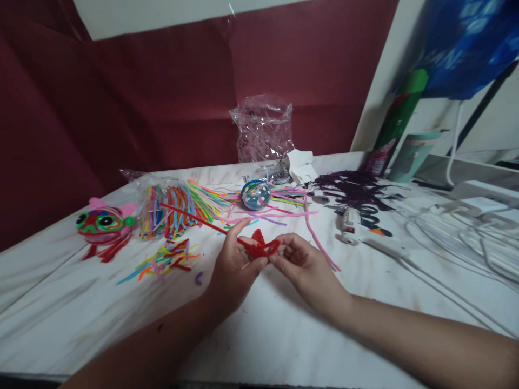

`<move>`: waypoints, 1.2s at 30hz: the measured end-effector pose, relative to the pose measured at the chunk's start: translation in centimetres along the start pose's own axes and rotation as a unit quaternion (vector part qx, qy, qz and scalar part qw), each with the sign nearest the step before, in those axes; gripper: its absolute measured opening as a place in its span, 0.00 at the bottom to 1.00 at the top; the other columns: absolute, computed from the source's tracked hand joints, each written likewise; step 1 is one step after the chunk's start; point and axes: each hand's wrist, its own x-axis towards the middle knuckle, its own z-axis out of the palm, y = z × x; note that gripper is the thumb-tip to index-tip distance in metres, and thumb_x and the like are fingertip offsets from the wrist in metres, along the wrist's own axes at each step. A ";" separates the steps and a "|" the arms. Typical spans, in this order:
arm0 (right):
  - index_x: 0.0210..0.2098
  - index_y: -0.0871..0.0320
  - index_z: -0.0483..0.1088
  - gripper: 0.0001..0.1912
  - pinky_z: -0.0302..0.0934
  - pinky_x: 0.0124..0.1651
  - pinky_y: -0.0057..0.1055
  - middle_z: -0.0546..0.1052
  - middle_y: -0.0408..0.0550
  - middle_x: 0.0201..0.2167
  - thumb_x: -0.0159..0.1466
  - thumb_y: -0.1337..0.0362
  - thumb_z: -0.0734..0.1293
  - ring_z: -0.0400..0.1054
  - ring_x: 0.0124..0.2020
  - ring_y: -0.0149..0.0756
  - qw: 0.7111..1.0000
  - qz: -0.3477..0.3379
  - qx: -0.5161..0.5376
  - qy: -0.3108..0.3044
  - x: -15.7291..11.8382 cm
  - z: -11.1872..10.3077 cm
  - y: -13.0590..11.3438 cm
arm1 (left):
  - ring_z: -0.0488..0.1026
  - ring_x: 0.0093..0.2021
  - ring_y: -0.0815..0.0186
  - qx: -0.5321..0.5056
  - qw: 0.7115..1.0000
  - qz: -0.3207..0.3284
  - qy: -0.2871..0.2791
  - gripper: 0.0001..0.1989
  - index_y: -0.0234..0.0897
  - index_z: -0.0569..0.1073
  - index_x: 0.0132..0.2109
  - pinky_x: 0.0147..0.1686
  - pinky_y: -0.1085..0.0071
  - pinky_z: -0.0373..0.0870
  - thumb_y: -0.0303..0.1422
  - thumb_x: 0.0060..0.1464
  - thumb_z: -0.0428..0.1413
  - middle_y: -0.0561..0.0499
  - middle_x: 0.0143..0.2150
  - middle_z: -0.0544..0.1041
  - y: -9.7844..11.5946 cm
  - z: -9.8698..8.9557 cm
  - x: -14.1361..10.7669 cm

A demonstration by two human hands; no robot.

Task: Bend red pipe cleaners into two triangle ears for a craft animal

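Between my two hands, over the middle of the table, is a red pipe cleaner (pixel 259 248) bent into a small folded shape with a loop. Its long straight tail reaches out to the upper left. My left hand (pixel 237 265) pinches the folded part between thumb and fingers. On the other side, my right hand (pixel 304 265) pinches the loop's right end with thumb and forefinger. Behind my hands sits a clear ball (pixel 255 195) with coloured bits and a blue rim. Short cut pipe cleaner pieces (pixel 166 260) lie to the left.
At far left stands a pink creature figure (pixel 104 222). Bundled pipe cleaners (pixel 178 210) spill from a plastic bag. A glue gun (pixel 365 235), scissors (pixel 367 215), purple shreds (pixel 352 186), a green cup (pixel 414 156) and white cables (pixel 466 237) occupy the right. A pink pipe cleaner (pixel 318 240) lies nearer.
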 end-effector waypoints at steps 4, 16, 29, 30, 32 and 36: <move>0.32 0.57 0.64 0.09 0.61 0.32 0.27 0.69 0.41 0.25 0.55 0.62 0.67 0.64 0.27 0.29 1.000 0.008 0.022 -0.002 0.1 -0.1 0.0 | 0.72 0.32 0.70 0.028 0.999 0.015 0.005 0.35 0.39 0.53 0.56 0.37 0.71 0.67 0.23 0.43 0.59 0.55 0.32 0.71 -0.1 0.0 -0.1; 0.28 0.57 0.61 0.09 0.57 0.31 0.28 0.66 0.40 0.24 0.55 0.59 0.65 0.60 0.26 0.29 1.000 0.021 -0.020 0.001 0.5 -0.1 -0.2 | 0.73 0.29 0.69 0.051 0.999 0.006 0.007 0.32 0.39 0.52 0.55 0.33 0.71 0.68 0.24 0.45 0.57 0.55 0.30 0.73 -0.2 0.0 0.0; 0.30 0.57 0.62 0.06 0.59 0.32 0.28 0.67 0.42 0.25 0.57 0.62 0.64 0.62 0.27 0.30 0.997 -0.032 -0.068 0.022 0.6 -0.5 0.4 | 0.65 0.21 0.70 0.189 0.978 -0.080 -0.033 0.11 0.34 0.70 0.25 0.26 0.73 0.59 0.37 0.48 0.54 0.55 0.18 0.69 0.2 -1.1 0.5; 0.30 0.57 0.63 0.05 0.59 0.32 0.29 0.68 0.43 0.26 0.58 0.63 0.64 0.63 0.28 0.31 0.996 -0.038 -0.084 0.014 0.5 -0.6 0.5 | 0.65 0.23 0.69 0.188 0.979 -0.067 -0.036 0.12 0.33 0.70 0.25 0.27 0.73 0.60 0.37 0.49 0.53 0.54 0.19 0.69 0.1 -1.1 0.6; 0.30 0.57 0.64 0.03 0.60 0.34 0.30 0.70 0.44 0.27 0.59 0.65 0.62 0.64 0.29 0.32 0.992 -0.049 -0.112 0.002 0.3 -0.6 0.5 | 0.65 0.24 0.69 0.184 0.981 -0.052 -0.043 0.14 0.33 0.70 0.24 0.29 0.72 0.59 0.38 0.51 0.51 0.53 0.20 0.70 0.0 -1.1 0.6; 0.30 0.58 0.66 0.02 0.60 0.35 0.30 0.71 0.44 0.27 0.59 0.67 0.62 0.65 0.30 0.32 0.987 -0.055 -0.152 -0.010 0.2 -0.7 0.6 | 0.64 0.25 0.70 0.167 0.984 -0.055 -0.040 0.11 0.33 0.71 0.27 0.29 0.73 0.59 0.37 0.49 0.53 0.54 0.21 0.69 -0.2 -1.1 0.5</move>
